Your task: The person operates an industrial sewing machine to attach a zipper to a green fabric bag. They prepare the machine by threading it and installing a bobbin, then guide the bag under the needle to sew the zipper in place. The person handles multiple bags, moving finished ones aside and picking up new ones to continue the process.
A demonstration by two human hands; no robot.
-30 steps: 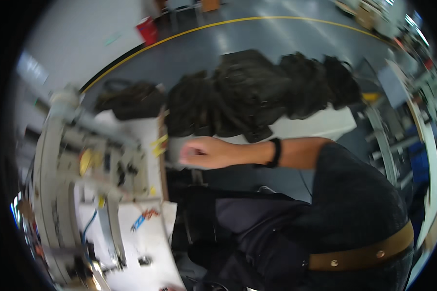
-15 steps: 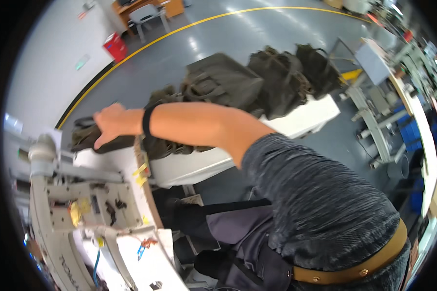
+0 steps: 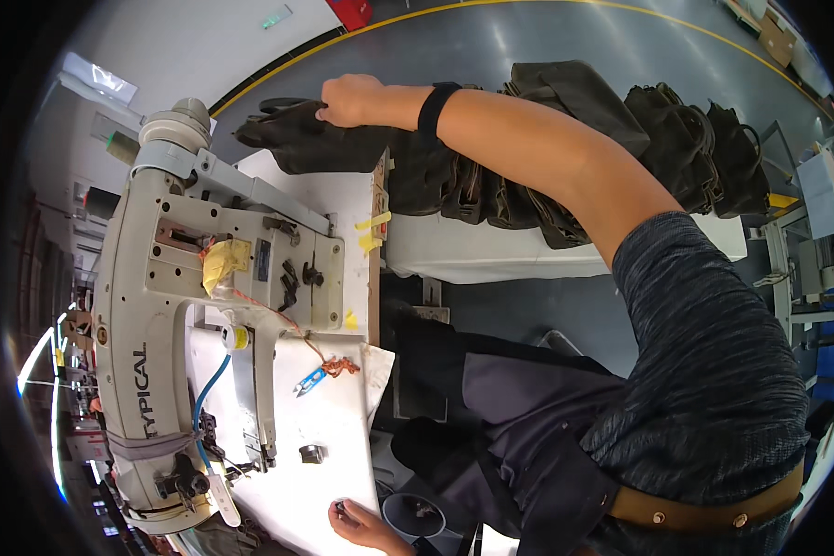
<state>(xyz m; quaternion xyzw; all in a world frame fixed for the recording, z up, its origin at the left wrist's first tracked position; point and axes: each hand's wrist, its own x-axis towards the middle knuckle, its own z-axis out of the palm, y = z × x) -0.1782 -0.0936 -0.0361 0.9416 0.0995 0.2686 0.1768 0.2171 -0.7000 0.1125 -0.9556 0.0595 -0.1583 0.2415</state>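
Left hand [image 3: 360, 528]: was at the bottom of the frame, by the edge of the white table [image 3: 287, 514]. Its fingers were bent a bit; I couldn't tell if they had hold of anything.
Small black thing [image 3: 311, 454]: sat on the table, lower left of the middle.
Blue snips [image 3: 311, 381]: lay above it, by a tangle of orange string [image 3: 341, 367]. A sweeping bag might have snagged that string and pulled the snips off.
Sewing machine [image 3: 130, 306]: stood tall at the left.
Right hand [image 3: 354, 100]: was up at the upper left, fingers curled in at the dark bag. I couldn't tell how tight.
Dark bag [image 3: 310, 139]: lay at the upper left, behind the machine. A loose grip could have let it slip.
Other bags [image 3: 570, 97]: crowded the top right; tugging could have tangled their straps.
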